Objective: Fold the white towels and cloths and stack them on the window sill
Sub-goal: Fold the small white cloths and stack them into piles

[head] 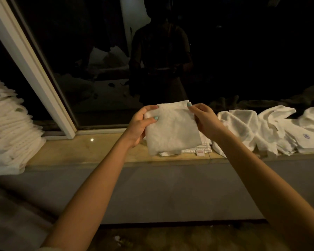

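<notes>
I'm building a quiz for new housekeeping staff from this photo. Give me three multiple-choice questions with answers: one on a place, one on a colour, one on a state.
1. Where is the tall stack of folded towels?
A. left end of the sill
B. on the floor
C. right end

2. What colour are the fingernails?
A. red
B. pale teal
C. black

3. How is the cloth held?
A. crumpled in one hand
B. folded, between both hands
C. draped over an arm

Answers:
1 A, it stands on the sill at far left.
2 B, teal shows on the thumb.
3 B, the left hand and right hand pinch its sides.
</notes>
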`<action>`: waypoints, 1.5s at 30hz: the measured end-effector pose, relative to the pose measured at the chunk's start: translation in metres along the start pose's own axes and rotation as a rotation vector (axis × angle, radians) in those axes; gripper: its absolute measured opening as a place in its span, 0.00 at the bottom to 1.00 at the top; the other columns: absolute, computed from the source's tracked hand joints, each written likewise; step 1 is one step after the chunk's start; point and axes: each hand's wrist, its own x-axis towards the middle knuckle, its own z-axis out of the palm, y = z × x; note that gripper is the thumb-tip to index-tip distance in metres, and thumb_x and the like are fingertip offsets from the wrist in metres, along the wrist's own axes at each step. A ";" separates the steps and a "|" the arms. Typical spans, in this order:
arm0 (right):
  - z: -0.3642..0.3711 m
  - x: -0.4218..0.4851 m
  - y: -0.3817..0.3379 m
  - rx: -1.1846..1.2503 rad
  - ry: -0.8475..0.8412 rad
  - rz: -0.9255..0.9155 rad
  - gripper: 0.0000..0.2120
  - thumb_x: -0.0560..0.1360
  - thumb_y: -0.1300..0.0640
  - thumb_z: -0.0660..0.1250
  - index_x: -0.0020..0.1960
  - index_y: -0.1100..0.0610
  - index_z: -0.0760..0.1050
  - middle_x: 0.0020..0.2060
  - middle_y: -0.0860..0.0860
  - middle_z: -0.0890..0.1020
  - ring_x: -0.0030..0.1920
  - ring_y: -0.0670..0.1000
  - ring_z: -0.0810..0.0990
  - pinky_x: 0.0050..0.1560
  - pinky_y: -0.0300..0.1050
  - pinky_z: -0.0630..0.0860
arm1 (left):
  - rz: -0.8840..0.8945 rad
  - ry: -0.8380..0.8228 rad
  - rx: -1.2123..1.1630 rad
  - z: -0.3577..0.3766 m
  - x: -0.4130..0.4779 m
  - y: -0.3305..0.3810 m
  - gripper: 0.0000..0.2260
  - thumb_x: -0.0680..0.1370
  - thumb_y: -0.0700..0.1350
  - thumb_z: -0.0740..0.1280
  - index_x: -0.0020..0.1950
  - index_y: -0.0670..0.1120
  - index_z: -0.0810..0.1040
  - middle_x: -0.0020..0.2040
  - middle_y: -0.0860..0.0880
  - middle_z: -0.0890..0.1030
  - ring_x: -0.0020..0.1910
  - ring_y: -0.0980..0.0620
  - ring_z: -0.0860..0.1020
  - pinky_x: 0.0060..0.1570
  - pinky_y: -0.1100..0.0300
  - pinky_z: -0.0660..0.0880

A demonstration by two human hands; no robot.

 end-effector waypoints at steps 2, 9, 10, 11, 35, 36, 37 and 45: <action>-0.004 -0.005 0.005 -0.062 -0.085 0.040 0.17 0.80 0.48 0.61 0.64 0.57 0.69 0.52 0.52 0.76 0.48 0.50 0.80 0.41 0.40 0.80 | -0.019 0.013 0.004 -0.001 0.007 -0.008 0.15 0.78 0.36 0.64 0.60 0.53 0.75 0.62 0.44 0.76 0.57 0.46 0.78 0.47 0.54 0.78; -0.021 -0.011 0.020 -0.065 -0.070 0.170 0.19 0.76 0.49 0.66 0.62 0.56 0.68 0.54 0.54 0.78 0.47 0.51 0.83 0.43 0.42 0.81 | -0.094 0.012 -0.127 0.000 0.028 -0.029 0.17 0.78 0.34 0.61 0.64 0.50 0.74 0.62 0.46 0.76 0.56 0.48 0.79 0.47 0.56 0.78; -0.024 -0.010 0.022 -0.044 -0.063 0.193 0.19 0.76 0.49 0.66 0.62 0.58 0.69 0.53 0.56 0.79 0.46 0.51 0.83 0.43 0.42 0.81 | -0.103 0.010 -0.128 0.001 0.032 -0.031 0.17 0.78 0.35 0.61 0.65 0.50 0.73 0.63 0.45 0.76 0.57 0.47 0.78 0.47 0.56 0.78; -0.026 -0.009 0.024 -0.031 -0.078 0.207 0.18 0.77 0.49 0.66 0.60 0.59 0.70 0.53 0.56 0.79 0.46 0.50 0.83 0.45 0.43 0.81 | -0.113 0.008 -0.124 0.003 0.036 -0.033 0.18 0.79 0.35 0.60 0.66 0.50 0.73 0.64 0.45 0.75 0.57 0.47 0.78 0.47 0.56 0.78; -0.082 0.035 0.112 0.042 -0.131 0.524 0.18 0.73 0.54 0.71 0.59 0.61 0.72 0.53 0.59 0.77 0.48 0.57 0.81 0.50 0.47 0.80 | -0.333 0.424 0.025 0.045 0.081 -0.125 0.09 0.78 0.41 0.67 0.54 0.53 0.82 0.63 0.47 0.75 0.61 0.44 0.74 0.49 0.56 0.76; -0.081 0.035 0.116 0.031 -0.135 0.540 0.18 0.73 0.55 0.72 0.59 0.60 0.72 0.52 0.60 0.77 0.46 0.57 0.79 0.49 0.47 0.79 | -0.355 0.419 0.071 0.046 0.079 -0.127 0.10 0.77 0.43 0.68 0.57 0.54 0.81 0.63 0.48 0.74 0.60 0.44 0.73 0.53 0.53 0.76; -0.079 0.034 0.119 0.043 -0.130 0.544 0.18 0.73 0.55 0.72 0.60 0.60 0.72 0.51 0.60 0.76 0.45 0.56 0.77 0.47 0.45 0.78 | -0.382 0.400 0.118 0.047 0.076 -0.127 0.14 0.76 0.46 0.70 0.61 0.55 0.78 0.64 0.48 0.73 0.60 0.45 0.73 0.56 0.49 0.76; -0.070 0.041 0.123 0.236 -0.314 0.354 0.32 0.77 0.59 0.67 0.73 0.38 0.59 0.63 0.51 0.74 0.57 0.57 0.79 0.57 0.56 0.79 | -0.265 0.259 0.316 0.049 0.057 -0.122 0.20 0.75 0.39 0.71 0.65 0.54 0.76 0.64 0.52 0.70 0.64 0.48 0.70 0.60 0.49 0.75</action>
